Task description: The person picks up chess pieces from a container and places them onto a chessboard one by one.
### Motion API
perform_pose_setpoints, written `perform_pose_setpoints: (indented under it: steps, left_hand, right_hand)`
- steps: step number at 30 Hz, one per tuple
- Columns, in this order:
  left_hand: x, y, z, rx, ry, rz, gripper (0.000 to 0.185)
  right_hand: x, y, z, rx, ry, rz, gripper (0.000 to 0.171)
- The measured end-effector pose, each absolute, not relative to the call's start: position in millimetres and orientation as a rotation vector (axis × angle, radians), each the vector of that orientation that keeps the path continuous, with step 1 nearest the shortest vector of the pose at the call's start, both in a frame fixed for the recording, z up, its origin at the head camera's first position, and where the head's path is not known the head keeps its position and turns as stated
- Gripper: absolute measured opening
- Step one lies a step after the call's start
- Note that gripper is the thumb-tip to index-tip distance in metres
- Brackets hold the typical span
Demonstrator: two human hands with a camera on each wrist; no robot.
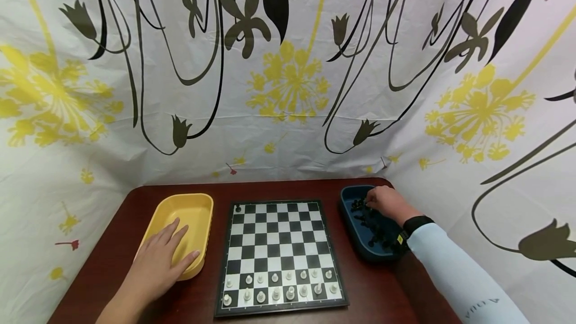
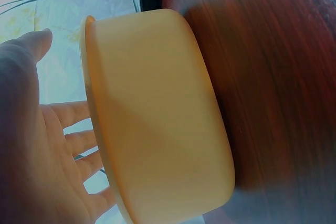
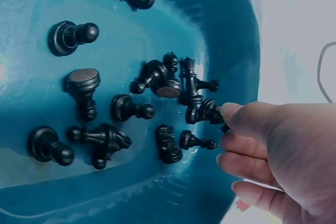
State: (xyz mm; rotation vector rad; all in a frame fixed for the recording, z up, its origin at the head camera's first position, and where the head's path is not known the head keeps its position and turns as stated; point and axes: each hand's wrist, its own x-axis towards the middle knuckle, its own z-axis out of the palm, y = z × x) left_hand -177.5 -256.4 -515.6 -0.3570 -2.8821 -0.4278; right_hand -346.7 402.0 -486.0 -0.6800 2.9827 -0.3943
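My right hand (image 1: pixel 388 201) reaches into the far end of the blue tray (image 1: pixel 345 214), where black chess pieces lie loose. In the right wrist view, the thumb and forefinger pinch a dark chess piece (image 3: pixel 206 110), whose far end is hidden behind the fingertips. My left hand (image 1: pixel 155 259) extends over the yellow tray (image 1: pixel 204 214), fingers straight and spread, holding nothing. Between the trays lies a chessboard (image 1: pixel 281 246). White chess pieces (image 1: pixel 276 294) stand in two rows along its near side, and one black chess piece (image 1: pixel 238 208) stands on the far left corner square.
A dark reddish-brown table (image 1: pixel 189 309) carries the board and both trays. A floral-print cloth (image 1: pixel 252 149) hangs right behind the table and along both sides. Several black pawns (image 3: pixel 51 146) lie toward the other part of the blue tray.
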Motion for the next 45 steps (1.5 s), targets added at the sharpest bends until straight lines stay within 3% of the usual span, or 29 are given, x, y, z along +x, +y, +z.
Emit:
perform_pose_setpoints:
  steps: [10,17,29,45]
  left_hand:
    - [-176.3,-258.6,-519.3,-0.364,-2.861,-0.452,0.084]
    - [-175.6,-258.4,-520.2,-0.353,-2.870,-0.462,0.085]
    - [-175.6,-259.7,-520.6,-0.379,-2.846,-0.451,0.082]
    - [-174.9,-260.6,-517.4,-0.352,-2.868,-0.428,0.084]
  right_hand:
    - [-344.6,393.1,-469.1,-0.808,3.019,-0.404,0.003]
    - [-341.8,366.0,-443.2,-0.832,3.045,-0.321,0.012]
    - [-353.7,283.9,-420.4,-0.855,3.030,-0.176,0.006]
    - [-367.3,163.5,-427.3,-1.171,2.916,-0.122,0.005]
